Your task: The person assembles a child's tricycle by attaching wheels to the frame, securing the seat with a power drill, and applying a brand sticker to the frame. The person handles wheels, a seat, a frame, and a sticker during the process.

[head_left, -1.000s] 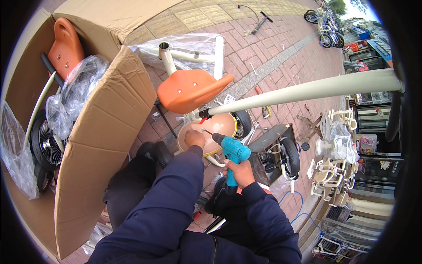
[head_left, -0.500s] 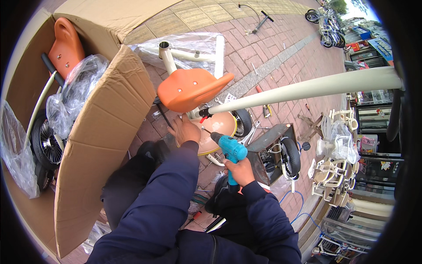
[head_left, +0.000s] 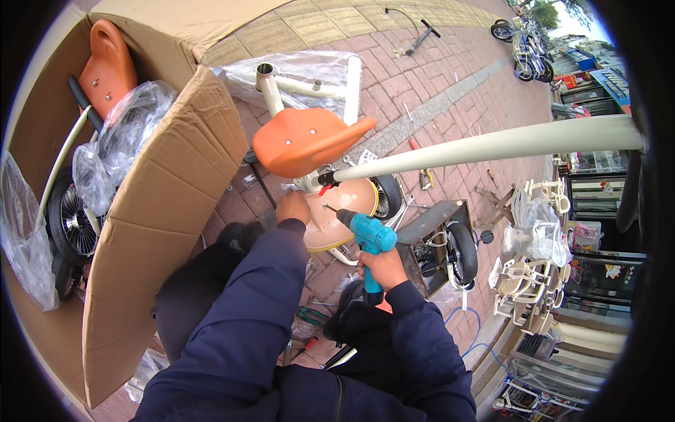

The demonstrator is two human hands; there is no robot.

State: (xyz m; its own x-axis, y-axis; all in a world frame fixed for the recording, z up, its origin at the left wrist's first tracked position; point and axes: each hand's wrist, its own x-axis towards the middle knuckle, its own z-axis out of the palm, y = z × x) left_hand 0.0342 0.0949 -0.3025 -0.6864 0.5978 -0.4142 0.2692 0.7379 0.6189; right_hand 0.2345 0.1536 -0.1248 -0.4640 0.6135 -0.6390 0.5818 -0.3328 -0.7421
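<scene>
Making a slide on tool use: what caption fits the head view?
Right hand points a teal drill at a round peach-coloured piece, left hand at its edge, orange seat beyond.

Reddish brick paving (head_left: 385,74) bears a cardboard box (head_left: 158,218), plastic sheeting (head_left: 316,62), a black pump (head_left: 419,42) and a metal bin (head_left: 426,224).

The drill (head_left: 375,235), teal with a black chuck, is slanting toward the upper left; its handle is hanging toward the lower edge and its thin bit is pointing at the disc (head_left: 325,231). Round, pale orange and yellow-rimmed, the disc is lying mid-view, its face shining, its left edge partly hidden.
</scene>
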